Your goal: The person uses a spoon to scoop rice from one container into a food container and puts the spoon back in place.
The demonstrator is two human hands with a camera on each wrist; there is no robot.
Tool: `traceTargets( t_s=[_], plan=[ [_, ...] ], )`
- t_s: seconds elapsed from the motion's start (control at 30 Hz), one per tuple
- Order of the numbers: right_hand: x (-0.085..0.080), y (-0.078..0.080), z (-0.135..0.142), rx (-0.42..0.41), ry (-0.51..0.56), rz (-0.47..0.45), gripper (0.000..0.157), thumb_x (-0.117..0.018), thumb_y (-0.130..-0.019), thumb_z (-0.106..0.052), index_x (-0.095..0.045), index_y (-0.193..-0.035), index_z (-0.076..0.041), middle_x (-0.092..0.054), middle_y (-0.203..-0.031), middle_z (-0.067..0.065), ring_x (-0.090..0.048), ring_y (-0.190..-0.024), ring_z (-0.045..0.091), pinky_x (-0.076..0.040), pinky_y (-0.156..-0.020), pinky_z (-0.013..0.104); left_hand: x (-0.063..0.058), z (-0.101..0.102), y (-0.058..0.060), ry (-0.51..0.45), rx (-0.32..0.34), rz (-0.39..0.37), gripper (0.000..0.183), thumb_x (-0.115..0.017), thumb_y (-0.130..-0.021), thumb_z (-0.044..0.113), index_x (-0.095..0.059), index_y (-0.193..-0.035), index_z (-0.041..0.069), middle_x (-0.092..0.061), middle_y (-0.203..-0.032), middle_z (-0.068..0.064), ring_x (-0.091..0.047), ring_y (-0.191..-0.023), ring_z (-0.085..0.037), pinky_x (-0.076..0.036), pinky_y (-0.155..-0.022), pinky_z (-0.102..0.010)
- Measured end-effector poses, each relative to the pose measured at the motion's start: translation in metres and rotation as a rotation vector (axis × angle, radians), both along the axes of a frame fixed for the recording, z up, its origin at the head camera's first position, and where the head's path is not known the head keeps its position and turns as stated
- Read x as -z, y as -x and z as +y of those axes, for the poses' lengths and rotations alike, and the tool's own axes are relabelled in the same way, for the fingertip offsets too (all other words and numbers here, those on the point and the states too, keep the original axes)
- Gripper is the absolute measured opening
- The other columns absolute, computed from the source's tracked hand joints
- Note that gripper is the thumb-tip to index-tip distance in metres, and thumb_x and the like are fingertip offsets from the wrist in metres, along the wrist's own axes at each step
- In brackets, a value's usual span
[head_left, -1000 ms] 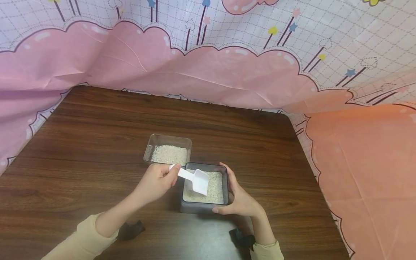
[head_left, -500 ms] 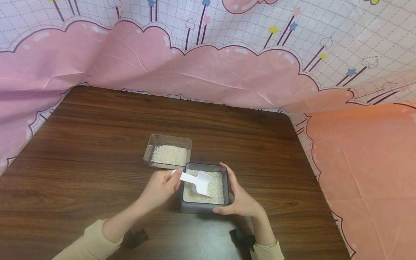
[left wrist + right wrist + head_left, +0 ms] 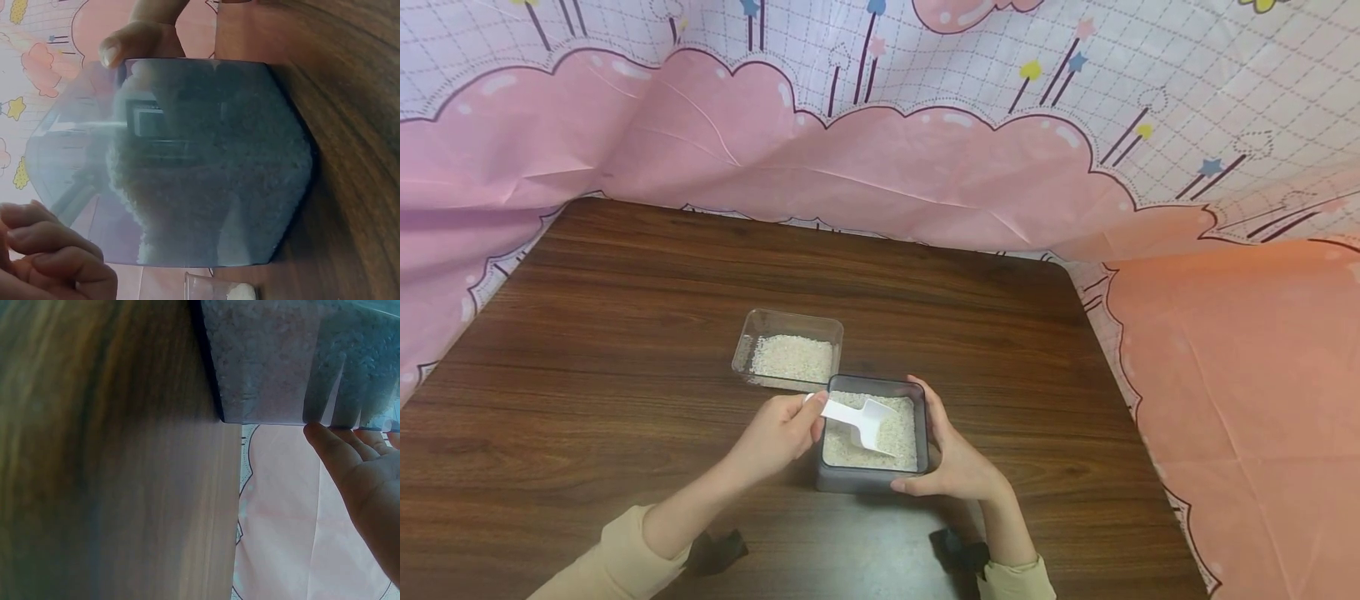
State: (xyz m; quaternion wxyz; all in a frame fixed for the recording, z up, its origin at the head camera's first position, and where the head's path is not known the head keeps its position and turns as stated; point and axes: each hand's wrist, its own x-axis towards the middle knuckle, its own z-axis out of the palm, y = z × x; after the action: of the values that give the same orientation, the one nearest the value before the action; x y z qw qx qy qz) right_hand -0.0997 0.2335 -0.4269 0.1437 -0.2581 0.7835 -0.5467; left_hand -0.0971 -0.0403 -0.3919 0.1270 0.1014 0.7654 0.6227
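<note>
A white plastic scoop (image 3: 867, 423) is pinched by its handle between the thumb and curled fingers of my left hand (image 3: 778, 437). Its tilted blade dips into the white rice (image 3: 906, 417) that fills much of a square, smoky see-through container (image 3: 865, 480). My right hand (image 3: 958, 467) grips that container at its right side, thumb at the near corner and fingers along the wall. In the right wrist view the fingers (image 3: 340, 453) lie against the side. The left wrist view shows the rice heaped unevenly behind the container wall.
Just beyond and left of the container stands a shallow clear box (image 3: 797, 322) with a thin layer of white rice. Both sit on a dark wooden table (image 3: 625, 333). A printed pink curtain (image 3: 865, 167) hangs behind and beside it.
My left hand has moved slightly right and down, lowering the scoop from above the container into the rice. The right hand and container have stayed in place.
</note>
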Motion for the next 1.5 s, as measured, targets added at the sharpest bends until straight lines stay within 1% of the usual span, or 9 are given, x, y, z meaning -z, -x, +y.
traceTargets(
  t_s=[0.2,0.37,0.53,0.63,0.83,1.03,1.23,1.37,1.5],
  plan=[
    [-0.001,-0.001,-0.001,0.005,-0.002,-0.005,0.123,-0.089,-0.067,-0.015,-0.004,-0.155,-0.023,-0.022,-0.153,0.007,-0.023,-0.141,0.03,-0.024,-0.107,0.061,-0.004,-0.002,-0.001,-0.032,0.012,-0.073,0.046,-0.044,-0.105,0.027,-0.055,-0.069,-0.001,-0.038,-0.045,0.002,-0.028,-0.044,-0.01,-0.021,-0.046,-0.022],
    [0.0,-0.002,-0.001,-0.003,-0.006,0.007,0.123,-0.089,-0.067,-0.013,-0.004,-0.155,-0.024,-0.023,-0.153,0.007,-0.023,-0.14,0.03,-0.023,-0.109,0.059,-0.002,-0.004,-0.002,-0.04,0.011,-0.083,0.046,-0.044,-0.105,0.027,-0.055,-0.069,0.0,-0.039,-0.044,0.002,-0.029,-0.045,-0.01,-0.023,-0.047,-0.022],
    [0.002,-0.001,-0.001,-0.012,0.0,0.017,0.122,-0.089,-0.067,-0.011,-0.004,-0.154,-0.026,-0.024,-0.152,0.008,-0.025,-0.139,0.03,-0.027,-0.11,0.046,-0.001,-0.008,-0.003,-0.046,0.006,-0.066,0.046,-0.041,-0.105,0.028,-0.055,-0.069,0.004,-0.038,-0.044,0.004,-0.03,-0.044,-0.009,-0.025,-0.046,-0.023],
    [0.001,-0.001,-0.001,-0.016,0.007,0.015,0.122,-0.088,-0.068,-0.01,-0.004,-0.154,-0.027,-0.024,-0.152,0.007,-0.027,-0.138,0.029,-0.03,-0.109,0.037,-0.003,-0.013,-0.002,-0.067,-0.009,-0.075,0.046,-0.04,-0.106,0.028,-0.053,-0.07,0.002,-0.037,-0.045,0.003,-0.029,-0.044,-0.009,-0.023,-0.046,-0.023],
    [0.0,-0.001,0.0,-0.019,0.019,0.007,0.122,-0.088,-0.068,-0.009,-0.004,-0.154,-0.027,-0.027,-0.15,0.007,-0.031,-0.135,0.025,-0.033,-0.106,0.032,-0.008,-0.023,0.0,-0.122,-0.026,-0.097,0.047,-0.041,-0.106,0.028,-0.051,-0.072,-0.003,-0.037,-0.046,0.001,-0.03,-0.046,-0.01,-0.026,-0.05,-0.024],
    [0.0,-0.001,0.0,-0.017,0.017,0.006,0.122,-0.088,-0.068,-0.009,-0.003,-0.155,-0.021,-0.026,-0.15,0.008,-0.03,-0.135,0.025,-0.034,-0.105,0.037,-0.012,-0.029,0.002,-0.172,-0.032,-0.069,0.049,-0.039,-0.106,0.028,-0.049,-0.071,-0.004,-0.035,-0.046,0.003,-0.031,-0.047,-0.01,-0.03,-0.055,-0.026],
    [0.0,-0.001,-0.001,-0.008,0.003,-0.007,0.123,-0.088,-0.068,-0.01,-0.003,-0.154,-0.028,-0.026,-0.149,0.007,-0.026,-0.138,0.025,-0.031,-0.107,0.043,-0.012,-0.033,0.002,-0.218,-0.046,-0.053,0.048,-0.039,-0.106,0.029,-0.048,-0.069,-0.001,-0.034,-0.046,0.004,-0.031,-0.048,-0.01,-0.03,-0.056,-0.027],
    [0.0,-0.001,0.0,-0.009,0.001,0.002,0.123,-0.088,-0.067,-0.011,-0.003,-0.154,-0.028,-0.025,-0.15,0.007,-0.024,-0.14,0.028,-0.029,-0.107,0.054,-0.012,-0.035,0.001,-0.244,-0.049,-0.036,0.048,-0.039,-0.106,0.029,-0.047,-0.068,0.002,-0.034,-0.046,0.003,-0.031,-0.048,-0.009,-0.029,-0.053,-0.027],
    [0.001,0.0,0.0,-0.005,0.001,0.003,0.124,-0.089,-0.067,-0.011,-0.003,-0.154,-0.027,-0.023,-0.151,0.008,-0.02,-0.141,0.03,-0.025,-0.105,0.064,-0.012,-0.038,0.0,-0.272,-0.053,-0.01,0.051,-0.038,-0.107,0.029,-0.046,-0.068,-0.002,-0.034,-0.046,0.003,-0.031,-0.047,-0.01,-0.028,-0.052,-0.028]
  ],
)
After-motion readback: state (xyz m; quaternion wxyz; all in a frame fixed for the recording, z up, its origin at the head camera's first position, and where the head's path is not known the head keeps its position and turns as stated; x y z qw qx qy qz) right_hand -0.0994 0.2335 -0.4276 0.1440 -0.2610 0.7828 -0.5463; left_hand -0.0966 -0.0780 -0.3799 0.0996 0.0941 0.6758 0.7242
